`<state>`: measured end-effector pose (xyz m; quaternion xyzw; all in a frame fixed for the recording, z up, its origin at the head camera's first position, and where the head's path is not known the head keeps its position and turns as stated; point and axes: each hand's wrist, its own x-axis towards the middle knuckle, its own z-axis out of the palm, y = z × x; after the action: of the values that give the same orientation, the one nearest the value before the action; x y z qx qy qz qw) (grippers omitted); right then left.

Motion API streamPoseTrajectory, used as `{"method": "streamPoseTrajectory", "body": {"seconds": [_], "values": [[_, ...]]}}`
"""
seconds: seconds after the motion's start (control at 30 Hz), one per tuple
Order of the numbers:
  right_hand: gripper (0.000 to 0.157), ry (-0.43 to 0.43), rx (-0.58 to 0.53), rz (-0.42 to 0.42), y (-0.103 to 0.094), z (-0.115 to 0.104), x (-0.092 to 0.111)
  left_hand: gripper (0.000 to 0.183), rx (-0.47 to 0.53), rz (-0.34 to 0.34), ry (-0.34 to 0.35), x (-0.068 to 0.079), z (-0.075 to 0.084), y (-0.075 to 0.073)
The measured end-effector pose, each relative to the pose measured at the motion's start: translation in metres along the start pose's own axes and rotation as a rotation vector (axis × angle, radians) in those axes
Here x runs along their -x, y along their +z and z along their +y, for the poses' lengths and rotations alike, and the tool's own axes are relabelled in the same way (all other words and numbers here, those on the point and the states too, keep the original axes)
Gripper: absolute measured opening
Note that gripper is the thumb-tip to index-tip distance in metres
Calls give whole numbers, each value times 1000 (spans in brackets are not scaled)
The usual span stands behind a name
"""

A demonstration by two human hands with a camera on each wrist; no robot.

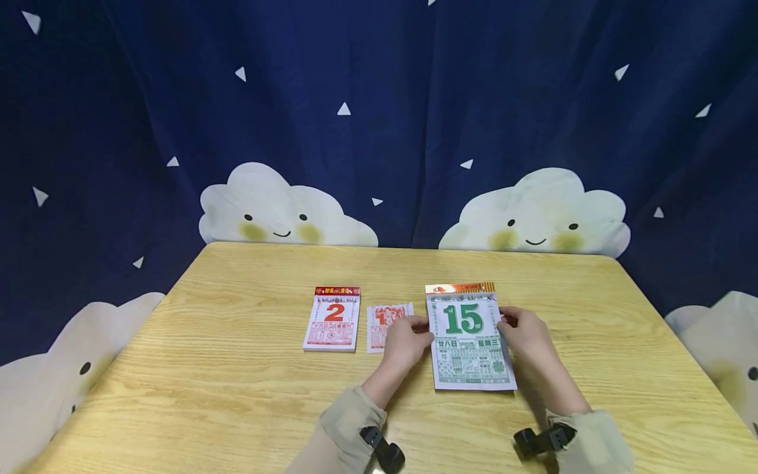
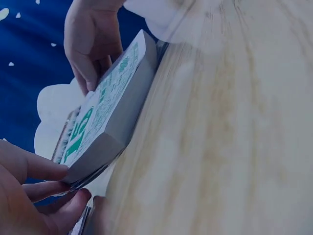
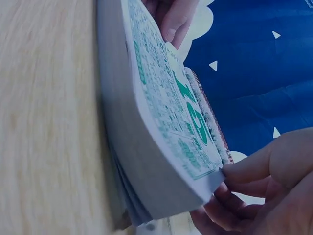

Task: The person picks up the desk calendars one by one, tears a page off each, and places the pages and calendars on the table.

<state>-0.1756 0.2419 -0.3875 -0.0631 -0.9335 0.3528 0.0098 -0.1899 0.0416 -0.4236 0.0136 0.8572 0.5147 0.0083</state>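
Note:
A thick tear-off calendar [image 1: 474,362] with a green 15 on its top sheet is in front of me, its orange header strip at the far end. My left hand [image 1: 405,343] pinches its left edge, thumb by the top sheet and fingers underneath, as the left wrist view shows. From the opposite side my right hand [image 1: 530,339] grips the right edge the same way, and the page block [image 3: 142,161] looks tilted in the right wrist view. A loose sheet [image 1: 379,336] with a red 1 lies left of the calendar, partly hidden behind my left hand.
Farther left on the wooden table [image 1: 225,368] lies a smaller tear-off calendar [image 1: 333,322] with a red 2 and a dark red header. Behind the table hangs a dark blue curtain [image 1: 403,118] with white triangles and smiling clouds.

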Motion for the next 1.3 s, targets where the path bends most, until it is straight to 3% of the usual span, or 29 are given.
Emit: {"method": "streamPoseTrajectory", "body": {"seconds": [0.17, 0.33, 0.6, 0.73, 0.83, 0.97, 1.2, 1.3], "values": [[39, 11, -59, -3, 0, 1, -1, 26, 129, 22, -25, -1, -3, 2], [40, 58, -193, -23, 1, 0, -4, 25, 241, 32, -50, -5, -3, 0], [40, 85, -305, 2, 2, -3, -12, 26, 485, -51, -143, -11, 0, -15], [42, 80, -388, 9, 19, 23, -36, 29, 517, -74, -133, -16, -1, -27], [42, 60, -460, 19, 36, 47, -60, 35, 571, -90, -88, -20, -2, -37], [42, 39, -543, 19, 48, 59, -81, 41, 618, -142, -40, -26, -5, -50], [44, -1, -682, 3, 54, 45, -94, 43, 683, -196, 0, -36, -10, -75], [44, 11, -675, -35, 36, 1, -67, 44, 716, -206, 6, -41, -12, -83]]}}
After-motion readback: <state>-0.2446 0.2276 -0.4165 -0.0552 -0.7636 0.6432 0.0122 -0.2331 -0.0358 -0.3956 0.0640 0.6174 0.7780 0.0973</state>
